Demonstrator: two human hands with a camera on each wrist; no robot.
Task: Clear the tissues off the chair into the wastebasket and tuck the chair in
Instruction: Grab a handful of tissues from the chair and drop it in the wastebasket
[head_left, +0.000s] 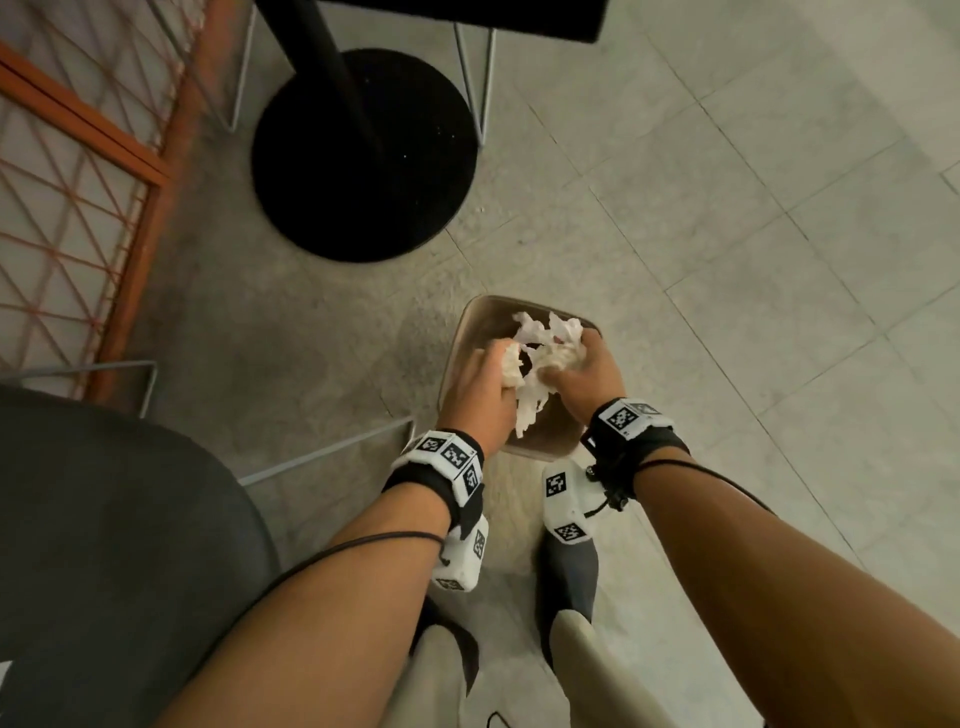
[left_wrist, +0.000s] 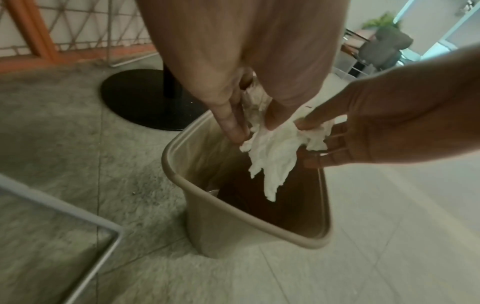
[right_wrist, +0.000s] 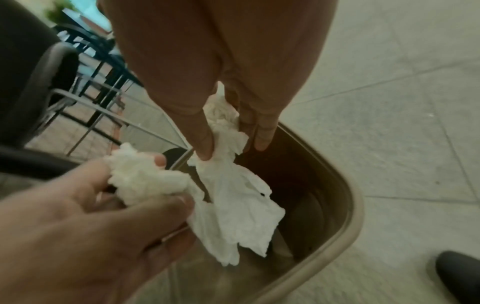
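head view puts both our hands together over the open mouth of the wastebasket (head_left: 457, 358). our left hand (head_left: 480, 395) has its fingers and thumb curled round a crumpled wad of the tissues (head_left: 540, 358), and our right hand (head_left: 584, 371) pinches more of the same white bundle, thumb against fingertips. the two hands are close together, almost touching, with the paper bridging the gap between them.

from the left wrist we see our left fingers (left_wrist: 231, 123) pointing down and pressed into the paper, while a loose tail of tissue hangs below both hands into the dark inside of the bin. the right wrist shows the same from the other side: our right thumb and fingers (right_wrist: 205, 144) clamp a twisted neck of tissue, and a broad flap droops beneath it, inside the rim. whether the hanging end touches the bin's wall we cannot tell.

the wastebasket is tan, with a rounded square rim, and stands on the floor (head_left: 727, 260) directly under our hands. the chair (head_left: 104, 519), with a dark grey seat and thin metal legs, sits to the left of our left forearm, well apart from the bin. beyond our hands, a black round table base (head_left: 363, 156) rests on the floor, and further left of it runs an orange lattice screen (head_left: 78, 156). below our wrists, our shoes (head_left: 569, 587) stand just short of the bin.
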